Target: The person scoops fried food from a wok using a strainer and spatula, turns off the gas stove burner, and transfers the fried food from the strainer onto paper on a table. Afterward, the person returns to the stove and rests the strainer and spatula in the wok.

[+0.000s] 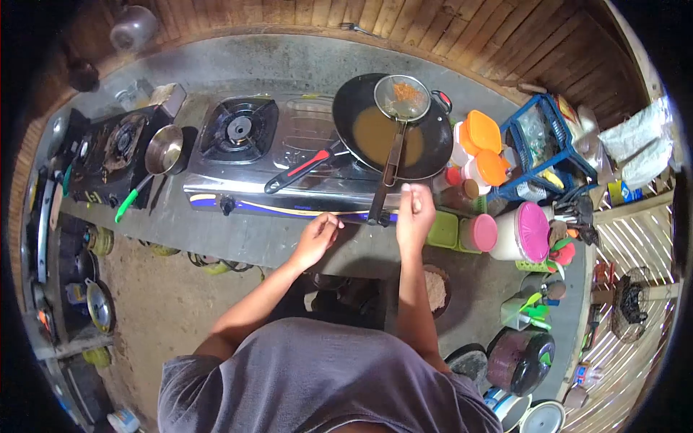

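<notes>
A black wok (347,102) holding brown liquid sits on the right burner of the silver gas stove (253,189). Across its rim lies a mesh strainer (404,108) with orange-brown bits in it, its dark handle reaching toward me over the stove's front edge. Just right of that handle is my right hand (416,220), raised with fingers curled closed; what they hold, if anything, I cannot make out. My left hand (315,242) is in front of the stove, left of the handle and apart from it. Its fingers are curled in, and nothing shows in them.
Left stands a second stove (115,151) beside a small green-handled pan (165,150). Orange-lidded containers (482,131), a blue basket (516,137) and a pink-lidded tub (533,231) crowd the right. The wok's red-and-black handle (299,171) juts left over the stove.
</notes>
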Available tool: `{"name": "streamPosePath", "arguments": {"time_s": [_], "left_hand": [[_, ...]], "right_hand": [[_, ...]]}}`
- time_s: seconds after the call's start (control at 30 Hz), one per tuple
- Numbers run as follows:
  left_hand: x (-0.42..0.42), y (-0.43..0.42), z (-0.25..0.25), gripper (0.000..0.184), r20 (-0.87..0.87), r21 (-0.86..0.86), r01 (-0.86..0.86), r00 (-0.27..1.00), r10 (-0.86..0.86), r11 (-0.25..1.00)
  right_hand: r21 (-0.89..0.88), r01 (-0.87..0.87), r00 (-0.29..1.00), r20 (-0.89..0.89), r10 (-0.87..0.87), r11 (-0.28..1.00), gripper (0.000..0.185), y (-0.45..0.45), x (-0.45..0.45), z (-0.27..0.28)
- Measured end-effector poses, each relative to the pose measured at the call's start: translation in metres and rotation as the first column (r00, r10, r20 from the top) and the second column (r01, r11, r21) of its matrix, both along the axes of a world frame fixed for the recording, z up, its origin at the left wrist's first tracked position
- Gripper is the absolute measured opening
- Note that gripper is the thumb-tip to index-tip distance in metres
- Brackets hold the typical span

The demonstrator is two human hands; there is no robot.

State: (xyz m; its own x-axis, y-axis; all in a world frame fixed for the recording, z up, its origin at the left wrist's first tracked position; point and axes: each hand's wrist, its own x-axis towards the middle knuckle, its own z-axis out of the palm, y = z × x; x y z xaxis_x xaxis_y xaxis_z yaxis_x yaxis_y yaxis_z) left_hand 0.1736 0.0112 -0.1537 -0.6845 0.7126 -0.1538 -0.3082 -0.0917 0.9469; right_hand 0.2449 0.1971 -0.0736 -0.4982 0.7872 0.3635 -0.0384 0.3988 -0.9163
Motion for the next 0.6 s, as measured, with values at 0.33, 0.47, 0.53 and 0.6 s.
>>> {"name": "streamPosePath", "arguments": {"time_s": [0.33, 0.47, 0.53, 0.6], "left_hand": [[0.041, -0.068, -0.014, 0.023, -0.041, -0.046, 0.009, 0.999, -0.011, 0.999], [0.041, -0.099, -0.02, 0.026, -0.148, -0.06, 0.067, 0.986, -0.075, 0.996], [0.031, -0.113, -0.026, 0.027, -0.248, -0.109, 0.035, 0.967, -0.061, 0.993], [0.022, -0.125, -0.046, 0.028, -0.254, -0.07, 0.018, 0.967, -0.035, 0.997]], "right_hand": [[0.097, 0.199, 0.976, 0.075, -0.207, 0.975, 0.016, -0.02, 0.048, -0.112], [0.459, 0.166, 0.942, 0.189, -0.279, 0.873, 0.027, -0.034, 0.055, -0.139], [0.512, 0.131, 0.918, 0.261, -0.299, 0.849, 0.033, -0.037, 0.055, -0.156], [0.57, 0.106, 0.901, 0.292, -0.321, 0.815, 0.035, -0.043, 0.053, -0.161]]}}
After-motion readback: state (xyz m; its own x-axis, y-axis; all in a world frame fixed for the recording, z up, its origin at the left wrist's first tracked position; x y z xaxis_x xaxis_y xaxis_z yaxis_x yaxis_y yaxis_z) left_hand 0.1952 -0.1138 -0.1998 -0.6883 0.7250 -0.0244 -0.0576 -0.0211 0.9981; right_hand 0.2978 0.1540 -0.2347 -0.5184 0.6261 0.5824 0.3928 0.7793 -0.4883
